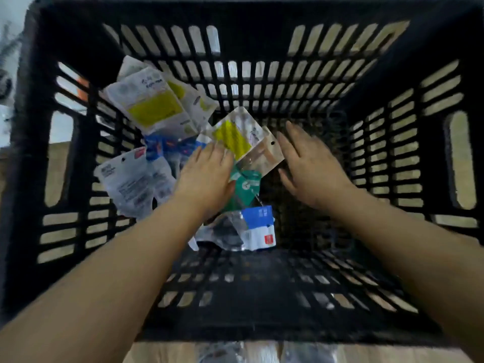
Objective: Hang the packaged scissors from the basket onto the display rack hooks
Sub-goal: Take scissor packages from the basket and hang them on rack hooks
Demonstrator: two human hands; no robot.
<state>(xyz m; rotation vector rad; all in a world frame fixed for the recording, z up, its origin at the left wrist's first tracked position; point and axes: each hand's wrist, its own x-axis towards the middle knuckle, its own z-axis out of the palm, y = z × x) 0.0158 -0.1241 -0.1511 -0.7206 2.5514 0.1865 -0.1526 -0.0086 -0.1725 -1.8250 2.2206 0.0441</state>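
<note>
Target package: a clear pack with a yellow label (237,138), tilted, its punched hang hole at the right edge, lying on top of the heap near the middle of the black basket (434,158). Step in hand, by my reading: picking a pack out of the basket; nothing is hung yet and no rack or hooks are in view. Left hand (207,176) lies flat, fingers straight, fingertips on or just over the lower left edge of that pack; motion blur prevents telling whether it presses or only hovers. It grasps nothing. Right hand (311,169) is spread and relaxed just right of the pack, its thumb near the hole edge, apparently not yet touching. Outward from the pack: a green card pack (245,186) directly beneath, a blue-topped pack (258,226) toward the near wall, two yellow-label packs (154,107) toward the far left corner, a white pack (131,176) against the left wall. Next move calls for pinching the pack near the hole and lifting it free of the heap.
</note>
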